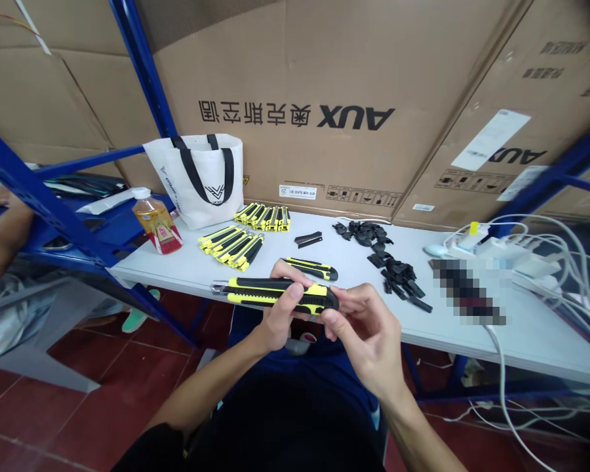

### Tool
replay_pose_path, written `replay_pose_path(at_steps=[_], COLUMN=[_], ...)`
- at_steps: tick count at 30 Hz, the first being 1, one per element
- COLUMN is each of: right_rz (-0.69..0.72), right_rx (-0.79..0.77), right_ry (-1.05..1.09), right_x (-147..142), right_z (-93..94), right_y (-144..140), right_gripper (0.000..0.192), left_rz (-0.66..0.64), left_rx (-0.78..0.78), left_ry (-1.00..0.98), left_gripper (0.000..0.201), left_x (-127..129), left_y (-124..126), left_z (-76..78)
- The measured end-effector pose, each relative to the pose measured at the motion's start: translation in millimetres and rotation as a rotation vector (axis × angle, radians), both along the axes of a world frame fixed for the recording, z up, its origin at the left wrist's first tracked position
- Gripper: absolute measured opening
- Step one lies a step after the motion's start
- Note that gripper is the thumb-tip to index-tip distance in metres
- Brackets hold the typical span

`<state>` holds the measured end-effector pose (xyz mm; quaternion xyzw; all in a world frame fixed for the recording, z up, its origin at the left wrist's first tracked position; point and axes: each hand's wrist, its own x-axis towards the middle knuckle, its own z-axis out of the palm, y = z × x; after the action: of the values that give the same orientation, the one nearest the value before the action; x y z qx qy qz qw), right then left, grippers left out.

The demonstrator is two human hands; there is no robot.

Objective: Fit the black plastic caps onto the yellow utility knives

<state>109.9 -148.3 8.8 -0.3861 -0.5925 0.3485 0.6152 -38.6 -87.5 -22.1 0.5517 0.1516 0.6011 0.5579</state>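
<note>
Holding a yellow-and-black utility knife point(275, 293) level over the near edge of the white table point(521, 328), you grip its middle with your left hand point(280, 314) while your right hand point(364, 331) pinches its right end. Another utility knife point(311, 267) lies just beyond.

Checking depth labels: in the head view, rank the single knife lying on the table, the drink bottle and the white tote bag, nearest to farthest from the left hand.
From the left hand:
1. Single knife on the table, just beyond the hand, slightly right.
2. Drink bottle, far left at the table's corner.
3. White tote bag, back left against the cartons. Bottle and bag are close, so that order is tentative.
</note>
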Motion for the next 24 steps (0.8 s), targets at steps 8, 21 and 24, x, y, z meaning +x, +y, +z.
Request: replay_pose_path(at_steps=[8, 21, 24], right_rz=[-0.033, 0.115, -0.104], right_rx=[-0.089, -0.528, -0.435], right_ry=[0.1, -0.376, -0.757], right_x=[62.4, 73.6, 78.1], right_z=[-9.1, -44.4, -44.1], right_y=[51.3, 76.9, 76.2], right_gripper=[0.027, 0.038, 0.031], left_rz=[-0.06, -0.022, -0.026], left_rx=[-0.075, 0.267, 0.307], left_ry=[0.108, 1.168, 1.247], left_gripper=[0.073, 0.099, 0.102], left_x=[-1.2, -63.9, -65.6], left_y=[51.3, 102.4, 105.9], left_z=[5.1, -7.9, -14.5])
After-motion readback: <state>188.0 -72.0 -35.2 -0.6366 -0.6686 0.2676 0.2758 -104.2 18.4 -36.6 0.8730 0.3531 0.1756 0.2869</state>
